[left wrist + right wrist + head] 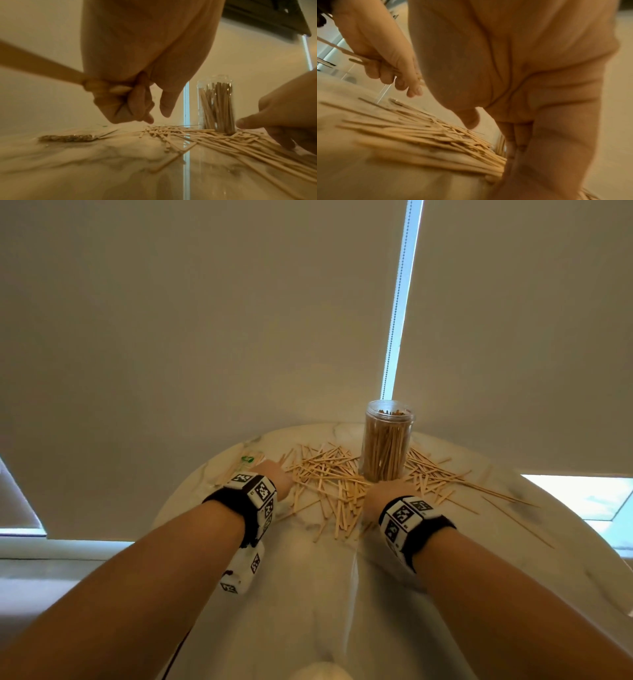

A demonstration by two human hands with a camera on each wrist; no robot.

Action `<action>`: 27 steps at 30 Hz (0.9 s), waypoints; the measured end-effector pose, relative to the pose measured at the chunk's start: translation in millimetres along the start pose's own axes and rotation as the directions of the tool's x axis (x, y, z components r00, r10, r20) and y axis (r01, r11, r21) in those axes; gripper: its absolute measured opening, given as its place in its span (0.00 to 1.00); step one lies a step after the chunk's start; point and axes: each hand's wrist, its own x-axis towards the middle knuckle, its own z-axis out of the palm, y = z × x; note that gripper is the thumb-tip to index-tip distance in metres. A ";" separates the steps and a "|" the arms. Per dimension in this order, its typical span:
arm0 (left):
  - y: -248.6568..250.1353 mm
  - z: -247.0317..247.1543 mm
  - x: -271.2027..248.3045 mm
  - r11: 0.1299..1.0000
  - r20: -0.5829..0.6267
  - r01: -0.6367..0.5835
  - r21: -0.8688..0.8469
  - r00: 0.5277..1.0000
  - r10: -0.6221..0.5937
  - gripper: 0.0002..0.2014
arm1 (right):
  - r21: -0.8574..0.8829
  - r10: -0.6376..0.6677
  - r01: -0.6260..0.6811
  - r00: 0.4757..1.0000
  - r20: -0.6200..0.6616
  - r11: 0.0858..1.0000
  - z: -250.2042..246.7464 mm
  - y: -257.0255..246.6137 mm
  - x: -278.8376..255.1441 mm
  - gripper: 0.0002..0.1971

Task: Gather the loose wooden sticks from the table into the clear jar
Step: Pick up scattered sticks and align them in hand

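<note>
A clear jar (387, 446), packed with upright wooden sticks, stands at the back of the round marble table (308, 594). Loose sticks (329, 477) lie scattered around its base. My left hand (274, 474) hovers left of the pile, and in the left wrist view its curled fingers (130, 102) grip a small bundle of sticks (42, 65). My right hand (387, 491) is just in front of the jar. In the right wrist view its straight fingers (513, 142) press against the ends of the loose sticks (419, 135), with the thumb held apart.
A small clear packet (251, 459) with a green label lies at the table's back left. Long thin skewers (496, 494) stretch to the right of the jar. Closed roller blinds hang close behind the table.
</note>
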 end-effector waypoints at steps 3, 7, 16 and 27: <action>5.3 9.2 15.4 0.999 0.011 -0.012 0.043 1.000 0.012 0.18 | -0.030 -0.076 0.078 0.995 0.062 0.996 -1.4 -14.6 17.5 0.26; 22.7 25.3 17.6 0.977 0.082 -0.113 0.183 0.992 0.099 0.27 | -0.192 -0.122 0.132 0.991 0.060 0.973 -9.3 -29.8 16.0 0.31; 37.7 28.2 0.6 0.908 0.129 -0.232 0.348 0.972 0.199 0.13 | -0.103 -0.095 0.108 0.988 0.120 0.989 -9.0 -10.7 27.4 0.13; 29.7 36.0 -41.1 0.892 0.101 -0.239 0.384 0.971 0.217 0.16 | -0.132 -0.113 0.121 0.992 0.063 0.984 -3.1 6.4 -10.9 0.07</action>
